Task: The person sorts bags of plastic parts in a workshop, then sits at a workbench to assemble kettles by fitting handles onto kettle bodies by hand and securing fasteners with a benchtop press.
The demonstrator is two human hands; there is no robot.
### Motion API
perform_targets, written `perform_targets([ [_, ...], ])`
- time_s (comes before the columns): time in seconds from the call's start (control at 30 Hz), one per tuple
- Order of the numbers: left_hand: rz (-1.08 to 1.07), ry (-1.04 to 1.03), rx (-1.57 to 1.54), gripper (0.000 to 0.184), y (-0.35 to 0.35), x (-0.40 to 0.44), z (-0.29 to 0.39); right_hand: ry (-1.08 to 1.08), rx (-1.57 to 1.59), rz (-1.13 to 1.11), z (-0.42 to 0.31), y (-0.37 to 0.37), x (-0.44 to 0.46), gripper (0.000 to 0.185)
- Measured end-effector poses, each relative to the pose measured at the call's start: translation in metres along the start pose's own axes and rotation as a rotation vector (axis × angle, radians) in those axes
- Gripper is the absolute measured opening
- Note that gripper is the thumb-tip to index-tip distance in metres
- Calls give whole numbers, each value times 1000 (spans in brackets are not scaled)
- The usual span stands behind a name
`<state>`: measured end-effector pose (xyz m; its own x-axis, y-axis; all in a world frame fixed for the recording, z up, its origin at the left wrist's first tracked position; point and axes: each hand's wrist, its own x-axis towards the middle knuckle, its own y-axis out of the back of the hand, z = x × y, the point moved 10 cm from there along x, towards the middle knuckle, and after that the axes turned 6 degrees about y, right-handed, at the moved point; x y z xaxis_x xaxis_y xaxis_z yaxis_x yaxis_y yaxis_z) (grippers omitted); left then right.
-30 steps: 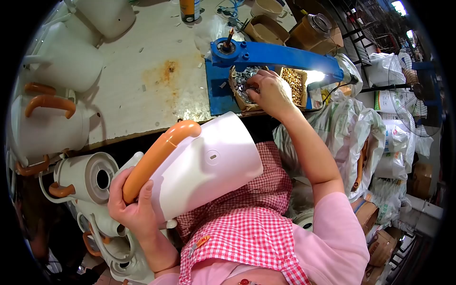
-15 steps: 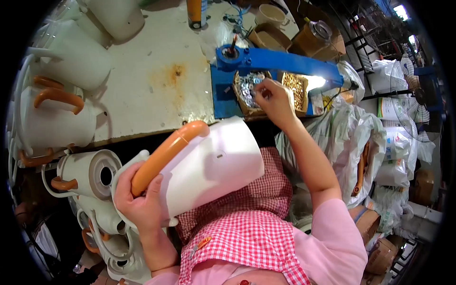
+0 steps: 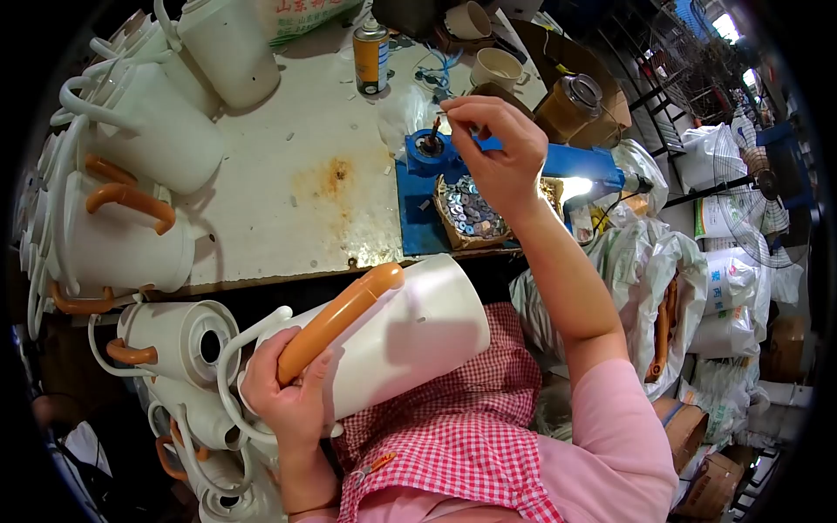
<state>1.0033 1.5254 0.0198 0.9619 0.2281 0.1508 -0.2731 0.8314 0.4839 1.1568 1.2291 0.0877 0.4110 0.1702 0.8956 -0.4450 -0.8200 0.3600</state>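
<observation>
My left hand (image 3: pixel 283 392) is closed around the orange handle of a white can with a long curved spout, which looks like a watering can (image 3: pixel 436 296). The can lies tilted across my lap, with a small slot in its side. Above the blue press arm (image 3: pixel 571 166), my right hand (image 3: pixel 501 144) is raised with thumb and forefinger pinched together. Whatever is between those fingertips is too small to make out. Close by stands the upright dark post (image 3: pixel 433 135) of the blue tool. Below the hand sits a box of metal washers (image 3: pixel 475 213).
Similar white cans (image 3: pixel 144 113) crowd the table's left side, and more are stacked below (image 3: pixel 174 340). A spray can (image 3: pixel 371 57) stands at the back. Plastic bags (image 3: pixel 628 270) and a fan (image 3: pixel 763 183) are on the right. The table edge (image 3: pixel 288 277) runs ahead of my lap.
My right hand has lifted out of the washer box and moved up toward the post. My left hand still grips the handle; the view has shifted slightly.
</observation>
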Motion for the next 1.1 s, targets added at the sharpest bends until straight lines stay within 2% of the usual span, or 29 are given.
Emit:
perform_targets([
  [0.27, -6, -33, -25, 35, 2, 2, -4, 322, -267, -124, -17, -13, -3, 18],
  [0.57, 62, 59, -85, 37, 9, 6, -12, 290, -238, -173, -16, -13, -4, 20],
  [0.63, 98, 126, -130, 34, 19, 10, -20, 252, -229, -118, -24, -2, -1, 18],
  [0.7, 132, 96, -85, 32, 36, 12, -12, 217, -216, -61, -38, 11, -10, 17],
  [0.77, 289, 220, -190, 33, 67, 7, -25, -383, 237, 4, -10, 25, -53, 13],
  [0.83, 322, 164, -139, 34, 84, 12, -22, -859, 814, -153, -15, -17, -100, 33],
  [0.9, 360, 82, -174, 32, 89, 29, -6, -1110, 1003, -309, -42, -49, -120, 42],
  [0.93, 401, -29, -172, 31, 87, 39, 3, -1027, 985, -250, -44, -50, -112, 42],
  [0.97, 397, -34, -163, 31, 82, 52, 8, -945, 964, -193, -47, -51, -105, 41],
  [1.03, 476, -143, -105, 31, 80, 74, 29, -1072, 1017, -148, -29, -52, -93, 41],
  [1.1, 439, -201, -108, 30, 68, 94, 55, -913, 1285, -100, -25, -34, -65, 38],
])
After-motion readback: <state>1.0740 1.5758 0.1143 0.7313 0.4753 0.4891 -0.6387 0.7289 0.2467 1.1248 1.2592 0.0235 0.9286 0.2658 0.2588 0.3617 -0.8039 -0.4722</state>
